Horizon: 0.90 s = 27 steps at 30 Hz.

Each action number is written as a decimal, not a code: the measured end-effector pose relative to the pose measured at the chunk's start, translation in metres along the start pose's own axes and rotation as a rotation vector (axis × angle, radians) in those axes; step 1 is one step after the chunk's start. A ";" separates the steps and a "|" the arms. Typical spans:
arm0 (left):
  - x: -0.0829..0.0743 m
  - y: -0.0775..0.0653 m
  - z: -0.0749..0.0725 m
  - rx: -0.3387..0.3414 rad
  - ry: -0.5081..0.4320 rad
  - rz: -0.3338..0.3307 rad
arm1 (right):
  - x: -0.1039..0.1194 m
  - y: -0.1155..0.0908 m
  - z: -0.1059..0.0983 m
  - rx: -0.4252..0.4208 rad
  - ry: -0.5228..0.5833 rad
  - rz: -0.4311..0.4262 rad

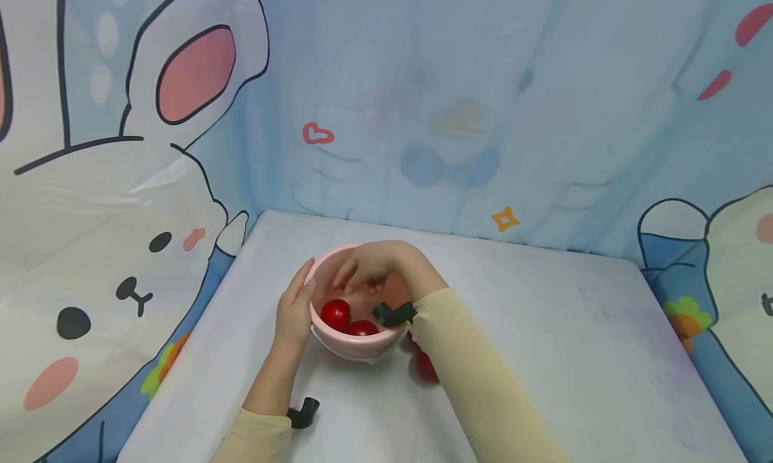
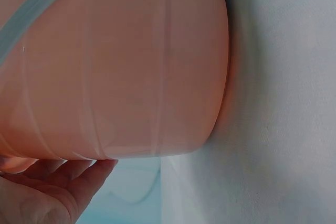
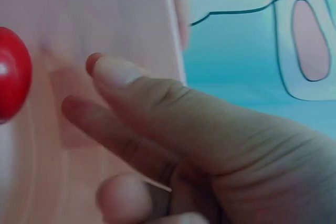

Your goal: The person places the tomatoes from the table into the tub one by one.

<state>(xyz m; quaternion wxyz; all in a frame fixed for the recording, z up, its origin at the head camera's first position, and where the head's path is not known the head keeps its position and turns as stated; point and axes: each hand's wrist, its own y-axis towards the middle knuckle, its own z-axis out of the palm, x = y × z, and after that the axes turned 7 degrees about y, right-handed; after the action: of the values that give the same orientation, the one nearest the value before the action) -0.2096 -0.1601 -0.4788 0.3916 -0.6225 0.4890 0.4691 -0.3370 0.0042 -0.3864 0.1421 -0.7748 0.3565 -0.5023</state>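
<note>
Pink bowl (image 1: 347, 345) standing on the white table (image 1: 555, 355); two tomatoes (image 1: 335, 314) lie inside, toward its near wall. The left hand (image 1: 294, 313) grips the bowl's left side, its thumb at the rim and its fingers against the outer wall. The right hand (image 1: 382, 260) reaches into the bowl, its grip loose and empty, thumb and fingers apart. Right of the bowl, red fruit (image 1: 427, 368) on the table is partly hidden by the right sleeve (image 1: 477, 369).
</note>
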 end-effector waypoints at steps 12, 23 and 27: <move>-0.001 -0.002 0.002 -0.017 0.009 0.008 | -0.027 -0.066 -0.017 -0.161 -0.059 -0.090; -0.001 -0.003 0.004 -0.021 0.020 0.021 | -0.078 -0.138 -0.009 -0.404 -0.010 -0.102; -0.001 -0.005 0.004 -0.022 0.016 0.028 | -0.101 -0.161 0.001 -0.486 0.022 -0.047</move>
<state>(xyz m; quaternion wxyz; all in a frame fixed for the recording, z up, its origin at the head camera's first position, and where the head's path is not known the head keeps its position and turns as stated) -0.2061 -0.1549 -0.4790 0.3742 -0.6237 0.4954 0.4749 -0.2944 0.1877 -0.3617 -0.0639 -0.7887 0.4504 -0.4135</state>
